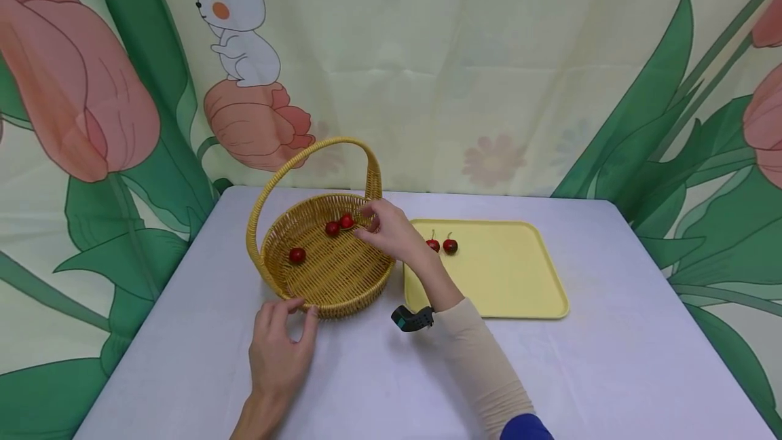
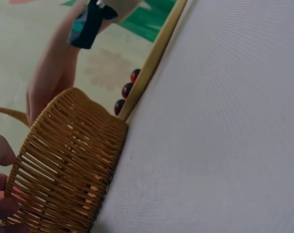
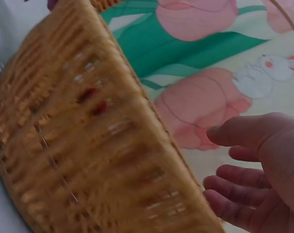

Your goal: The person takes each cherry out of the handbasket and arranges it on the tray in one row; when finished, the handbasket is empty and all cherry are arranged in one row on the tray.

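Note:
A woven basket (image 1: 342,305) with a tall arched handle holds three dark red cherries (image 1: 297,255). Over its right rim reaches my right hand (image 1: 391,231); in the right wrist view the thumb and fingers are spread apart with nothing seen between them. My left hand (image 1: 282,348) rests its fingertips at the basket's near rim, the thumb held apart from the index finger. On a yellow tray (image 1: 501,277) to the right lie stemmed cherries (image 1: 450,246), partly covered by my right forearm in the head view; the left wrist view shows three cherries (image 2: 127,90) there.
A white cloth covers the table (image 1: 611,372). Behind it hangs a backdrop (image 1: 427,87) printed with tulips and a rabbit. The basket's handle (image 1: 342,140) arches up beside my right hand. A black band with a small device (image 1: 412,319) sits on my right wrist.

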The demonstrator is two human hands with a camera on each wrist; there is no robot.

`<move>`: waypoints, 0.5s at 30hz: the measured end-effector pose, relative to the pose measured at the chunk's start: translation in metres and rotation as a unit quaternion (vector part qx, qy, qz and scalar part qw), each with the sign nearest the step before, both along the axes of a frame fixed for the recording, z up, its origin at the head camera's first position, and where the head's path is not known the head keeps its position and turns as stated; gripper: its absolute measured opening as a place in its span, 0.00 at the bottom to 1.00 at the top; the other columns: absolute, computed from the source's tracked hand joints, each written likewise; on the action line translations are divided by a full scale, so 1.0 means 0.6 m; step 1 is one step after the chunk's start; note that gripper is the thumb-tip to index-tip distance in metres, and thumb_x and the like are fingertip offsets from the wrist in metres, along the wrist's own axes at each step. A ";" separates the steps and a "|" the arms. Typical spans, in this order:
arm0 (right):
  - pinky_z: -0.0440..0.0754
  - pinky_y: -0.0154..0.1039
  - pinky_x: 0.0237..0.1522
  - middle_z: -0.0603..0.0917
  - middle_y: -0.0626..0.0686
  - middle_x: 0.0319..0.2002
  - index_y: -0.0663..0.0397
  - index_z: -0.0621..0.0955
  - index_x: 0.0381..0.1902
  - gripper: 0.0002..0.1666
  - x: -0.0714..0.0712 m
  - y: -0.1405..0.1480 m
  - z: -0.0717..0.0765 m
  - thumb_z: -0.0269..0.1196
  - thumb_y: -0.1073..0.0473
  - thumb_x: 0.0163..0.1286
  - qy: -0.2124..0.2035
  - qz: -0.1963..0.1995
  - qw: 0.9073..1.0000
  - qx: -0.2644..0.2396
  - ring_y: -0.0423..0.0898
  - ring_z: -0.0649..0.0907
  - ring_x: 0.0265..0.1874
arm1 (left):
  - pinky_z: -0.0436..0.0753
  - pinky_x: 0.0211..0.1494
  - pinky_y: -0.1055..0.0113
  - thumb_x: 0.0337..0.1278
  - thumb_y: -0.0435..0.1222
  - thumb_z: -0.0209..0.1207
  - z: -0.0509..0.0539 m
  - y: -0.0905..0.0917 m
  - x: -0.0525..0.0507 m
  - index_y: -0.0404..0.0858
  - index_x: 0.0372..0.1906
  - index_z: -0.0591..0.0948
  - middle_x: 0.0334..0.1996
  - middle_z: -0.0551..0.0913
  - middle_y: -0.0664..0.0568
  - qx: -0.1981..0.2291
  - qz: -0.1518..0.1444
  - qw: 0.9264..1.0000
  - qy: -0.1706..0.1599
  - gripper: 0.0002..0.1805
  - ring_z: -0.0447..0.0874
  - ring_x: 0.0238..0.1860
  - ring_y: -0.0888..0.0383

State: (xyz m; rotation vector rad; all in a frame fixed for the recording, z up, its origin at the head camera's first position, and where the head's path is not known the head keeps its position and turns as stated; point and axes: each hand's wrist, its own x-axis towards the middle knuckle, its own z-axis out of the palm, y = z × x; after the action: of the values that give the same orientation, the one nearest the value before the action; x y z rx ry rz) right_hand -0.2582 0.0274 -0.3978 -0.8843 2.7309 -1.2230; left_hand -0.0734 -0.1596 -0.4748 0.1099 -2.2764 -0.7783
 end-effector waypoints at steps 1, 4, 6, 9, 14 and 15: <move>0.83 0.39 0.41 0.82 0.58 0.54 0.57 0.78 0.59 0.25 0.001 -0.010 -0.002 0.68 0.56 0.66 0.001 0.007 1.000 0.006 0.50 0.84 0.42 | 0.74 0.41 0.70 0.51 0.36 0.70 0.000 0.000 0.000 0.36 0.41 0.84 0.37 0.79 0.50 -0.001 0.000 1.000 0.000 0.12 0.80 0.42 0.53; 0.83 0.39 0.43 0.81 0.59 0.55 0.60 0.78 0.60 0.26 0.004 -0.037 -0.006 0.68 0.56 0.67 -0.004 0.033 0.999 0.016 0.51 0.85 0.43 | 0.74 0.40 0.71 0.51 0.36 0.70 0.000 -0.001 0.000 0.37 0.41 0.84 0.36 0.79 0.50 -0.002 0.000 1.000 0.001 0.12 0.80 0.42 0.53; 0.83 0.38 0.45 0.80 0.60 0.56 0.61 0.77 0.60 0.27 0.005 -0.054 -0.008 0.67 0.55 0.67 -0.005 0.047 0.999 0.026 0.51 0.85 0.43 | 0.74 0.41 0.70 0.51 0.36 0.70 0.000 -0.002 -0.001 0.37 0.41 0.84 0.36 0.79 0.50 -0.002 -0.001 1.000 0.002 0.12 0.80 0.42 0.53; 0.83 0.35 0.45 0.80 0.59 0.56 0.60 0.77 0.60 0.27 0.008 -0.076 -0.013 0.68 0.55 0.67 -0.005 0.058 0.998 0.039 0.49 0.84 0.44 | 0.75 0.41 0.68 0.51 0.36 0.70 0.000 -0.002 -0.001 0.37 0.41 0.84 0.37 0.79 0.49 -0.002 -0.003 1.000 0.004 0.12 0.80 0.42 0.53; 0.81 0.30 0.43 0.81 0.57 0.55 0.56 0.77 0.61 0.26 0.008 -0.108 -0.024 0.68 0.55 0.68 -0.005 0.071 0.995 0.066 0.44 0.82 0.42 | 0.78 0.41 0.62 0.51 0.35 0.70 0.001 -0.001 0.000 0.36 0.41 0.83 0.37 0.79 0.49 -0.007 -0.003 1.000 0.004 0.12 0.80 0.42 0.52; 0.81 0.30 0.45 0.80 0.57 0.56 0.56 0.77 0.62 0.26 0.007 -0.114 -0.027 0.67 0.55 0.68 -0.006 0.074 0.995 0.070 0.45 0.83 0.44 | 0.78 0.41 0.60 0.51 0.35 0.70 0.001 -0.001 0.000 0.36 0.41 0.83 0.37 0.79 0.49 -0.009 -0.002 1.000 0.003 0.12 0.80 0.42 0.52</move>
State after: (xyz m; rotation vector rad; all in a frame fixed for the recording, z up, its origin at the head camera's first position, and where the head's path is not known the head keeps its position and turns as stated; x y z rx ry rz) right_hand -0.2541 -0.0409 -0.4139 -1.0387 2.6470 -0.9937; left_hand -0.0732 -0.1600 -0.4739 0.0943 -2.2786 -0.7602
